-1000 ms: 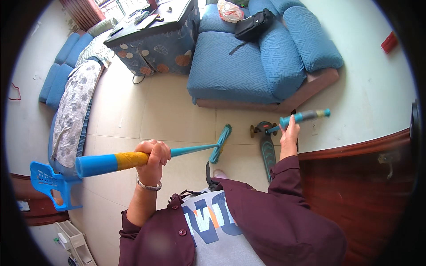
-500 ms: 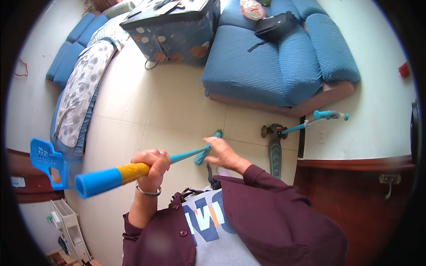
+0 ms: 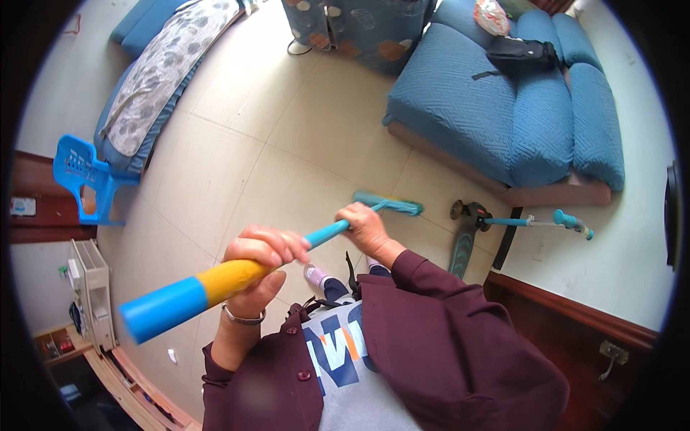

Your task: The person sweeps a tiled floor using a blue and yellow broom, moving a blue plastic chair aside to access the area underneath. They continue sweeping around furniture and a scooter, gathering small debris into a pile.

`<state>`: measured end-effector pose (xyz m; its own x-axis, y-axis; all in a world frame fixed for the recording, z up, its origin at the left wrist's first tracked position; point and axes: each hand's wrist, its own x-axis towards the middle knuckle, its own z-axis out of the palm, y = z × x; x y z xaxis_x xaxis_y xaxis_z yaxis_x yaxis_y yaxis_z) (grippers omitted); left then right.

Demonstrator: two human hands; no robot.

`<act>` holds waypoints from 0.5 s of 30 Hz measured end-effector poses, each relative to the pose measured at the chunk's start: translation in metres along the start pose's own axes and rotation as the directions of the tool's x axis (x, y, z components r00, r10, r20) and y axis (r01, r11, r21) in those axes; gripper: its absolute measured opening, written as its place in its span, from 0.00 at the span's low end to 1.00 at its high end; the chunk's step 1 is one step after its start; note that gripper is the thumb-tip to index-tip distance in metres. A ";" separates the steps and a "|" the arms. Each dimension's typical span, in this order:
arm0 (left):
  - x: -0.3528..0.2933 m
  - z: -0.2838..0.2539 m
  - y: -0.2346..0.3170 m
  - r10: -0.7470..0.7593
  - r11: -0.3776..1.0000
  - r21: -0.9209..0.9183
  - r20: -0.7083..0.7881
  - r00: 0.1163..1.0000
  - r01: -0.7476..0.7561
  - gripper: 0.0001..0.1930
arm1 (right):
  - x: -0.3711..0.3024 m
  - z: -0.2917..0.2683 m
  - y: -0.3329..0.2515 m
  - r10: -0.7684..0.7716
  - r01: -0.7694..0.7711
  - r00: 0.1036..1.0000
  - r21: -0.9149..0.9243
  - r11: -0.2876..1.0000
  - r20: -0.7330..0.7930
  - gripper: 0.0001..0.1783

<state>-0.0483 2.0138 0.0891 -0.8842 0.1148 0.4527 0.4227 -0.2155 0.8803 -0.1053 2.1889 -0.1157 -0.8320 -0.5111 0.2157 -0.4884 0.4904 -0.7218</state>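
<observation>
A long broom (image 3: 169, 309) slants across in front of me, its thick blue end with a yellow band near my left side. My left hand (image 3: 255, 258) holds it at the yellow band, fingers laid loosely over the top and thumb underneath. Further down the thinner teal shaft, my right hand (image 3: 365, 228) is closed around it. The teal broom head (image 3: 388, 203), slightly blurred, is at the floor beyond my right hand. My shoes (image 3: 315, 276) show below the shaft.
A scooter (image 3: 468, 230) stands by the right wall, near a blue sofa (image 3: 453, 100). A cloth-covered table (image 3: 359, 32) is at the far side. On the left are a blue plastic chair (image 3: 86, 176), a couch with a patterned throw (image 3: 154, 86) and a white rack (image 3: 93, 287). A white scrap (image 3: 172, 355) lies on the floor.
My right hand, open and off the shaft before, now grips it. My left fingers have loosened and straightened somewhat. The broom head has swung right and turned, and the whole view has shifted.
</observation>
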 end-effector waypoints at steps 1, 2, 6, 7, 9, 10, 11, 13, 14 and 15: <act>-0.008 -0.002 -0.004 -0.027 1.000 0.014 -0.055 0.998 0.028 0.05 | -0.001 0.004 0.006 0.031 -0.034 0.998 -0.053 0.998 -0.046 0.11; -0.015 -0.002 -0.011 -0.053 0.998 0.018 -0.106 0.993 0.055 0.06 | -0.002 0.009 0.018 0.071 -0.085 0.991 -0.118 0.989 -0.116 0.11; -0.065 -0.019 -0.053 -0.209 0.971 0.083 -0.155 0.966 0.223 0.05 | -0.014 0.035 0.057 0.225 -0.232 0.973 -0.272 0.934 -0.058 0.10; -0.076 -0.021 -0.059 -0.247 0.955 0.133 -0.144 0.958 0.266 0.05 | -0.016 0.044 0.064 0.239 -0.215 0.970 -0.297 0.930 0.049 0.10; -0.098 -0.025 -0.058 -0.420 0.902 0.043 -0.151 0.895 0.431 0.06 | -0.015 0.057 0.073 0.262 -0.171 0.930 -0.330 0.928 0.256 0.09; -0.106 -0.028 -0.056 -0.362 0.921 0.075 -0.190 0.912 0.382 0.06 | -0.013 0.071 0.074 0.219 -0.107 0.904 -0.303 0.947 0.367 0.09; -0.111 -0.037 -0.054 -0.316 0.937 0.079 -0.221 0.923 0.340 0.06 | -0.012 0.084 0.072 0.191 -0.068 0.881 -0.283 0.957 0.433 0.07; -0.115 -0.065 -0.037 -0.224 0.961 0.098 -0.274 0.935 0.258 0.06 | 0.003 0.123 0.046 0.067 0.001 0.872 -0.139 0.990 0.485 0.05; -0.111 -0.073 -0.023 -0.184 0.974 0.062 -0.344 0.921 0.218 0.06 | 0.011 0.142 0.029 0.007 0.025 0.868 -0.058 0.998 0.496 0.04; -0.108 -0.077 -0.006 -0.143 0.984 0.033 -0.416 0.898 0.172 0.07 | 0.022 0.154 0.001 -0.029 0.024 0.862 0.016 1.000 0.506 0.04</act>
<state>0.0294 1.9280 0.0239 -0.9373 -0.2691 0.2213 0.2702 -0.1603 0.9494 -0.0832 2.0695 -0.2127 -0.5697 -0.8121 -0.1262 -0.5037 0.4663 -0.7272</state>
